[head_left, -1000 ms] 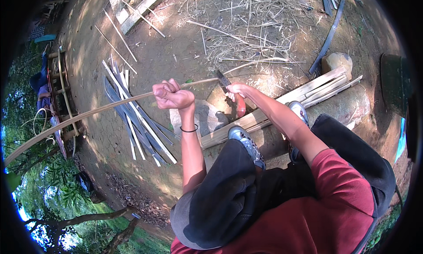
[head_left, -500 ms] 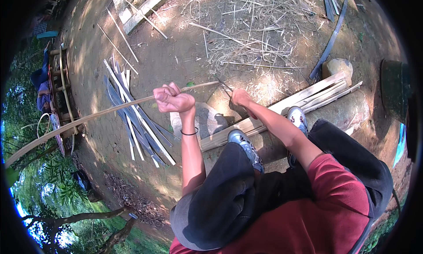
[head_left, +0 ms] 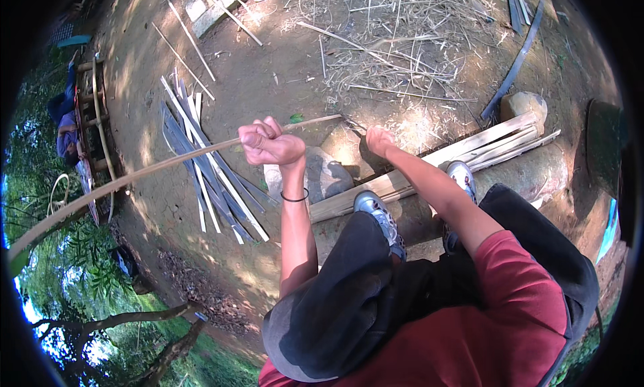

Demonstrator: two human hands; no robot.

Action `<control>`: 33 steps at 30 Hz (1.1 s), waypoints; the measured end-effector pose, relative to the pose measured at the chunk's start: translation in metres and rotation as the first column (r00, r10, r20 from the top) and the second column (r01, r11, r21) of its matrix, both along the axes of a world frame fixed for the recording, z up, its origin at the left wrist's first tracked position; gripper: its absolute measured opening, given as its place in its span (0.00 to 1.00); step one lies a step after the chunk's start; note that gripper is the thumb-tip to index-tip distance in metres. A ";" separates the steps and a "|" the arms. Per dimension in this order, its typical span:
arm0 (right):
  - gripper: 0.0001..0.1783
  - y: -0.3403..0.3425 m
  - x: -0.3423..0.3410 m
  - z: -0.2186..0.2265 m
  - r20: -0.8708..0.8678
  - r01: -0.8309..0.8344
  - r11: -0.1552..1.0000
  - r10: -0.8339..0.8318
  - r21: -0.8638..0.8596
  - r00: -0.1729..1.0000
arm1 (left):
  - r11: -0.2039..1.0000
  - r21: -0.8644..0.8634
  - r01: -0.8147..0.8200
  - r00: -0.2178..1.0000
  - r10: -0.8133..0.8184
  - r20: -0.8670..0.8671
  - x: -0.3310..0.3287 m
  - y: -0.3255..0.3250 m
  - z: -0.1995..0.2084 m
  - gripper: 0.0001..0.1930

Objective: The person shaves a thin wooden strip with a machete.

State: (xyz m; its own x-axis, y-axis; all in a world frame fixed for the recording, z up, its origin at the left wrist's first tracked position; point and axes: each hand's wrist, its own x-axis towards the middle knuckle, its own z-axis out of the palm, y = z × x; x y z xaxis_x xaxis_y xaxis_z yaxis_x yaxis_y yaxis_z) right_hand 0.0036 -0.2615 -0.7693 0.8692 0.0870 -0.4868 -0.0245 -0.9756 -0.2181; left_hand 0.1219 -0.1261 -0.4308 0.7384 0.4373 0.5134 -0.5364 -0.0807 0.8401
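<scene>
My left hand [head_left: 272,142] is closed round a long, thin strip of bamboo or wood [head_left: 134,177]. The strip runs from the far left edge, through the fist, to a tip just beyond it. My right hand [head_left: 381,142] is closed on a knife [head_left: 353,123]; its handle is hidden in the fingers. The thin, dark blade meets the strip's right tip, though whether it cuts in is too small to tell. Beneath the hands lies a grey stone [head_left: 322,172], partly in shadow.
Split wood lengths [head_left: 429,167] lie by my shoes, along a log [head_left: 520,169]. Dark and pale strips [head_left: 208,165] are heaped at left. Thin shavings [head_left: 409,44] cover the ground ahead. A person [head_left: 67,132] is at the far left, by a bamboo bench [head_left: 98,118].
The view has shifted slightly, moving the scene to the right. My right hand and the knife are a little farther ahead, and the strip's tip has shifted with them. Both grips are unchanged.
</scene>
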 end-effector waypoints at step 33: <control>0.18 0.011 0.049 0.223 -0.674 0.759 0.261 -0.350 0.597 0.651 | 0.905 0.084 0.417 0.883 -0.381 -0.274 0.037 0.067 0.025 0.23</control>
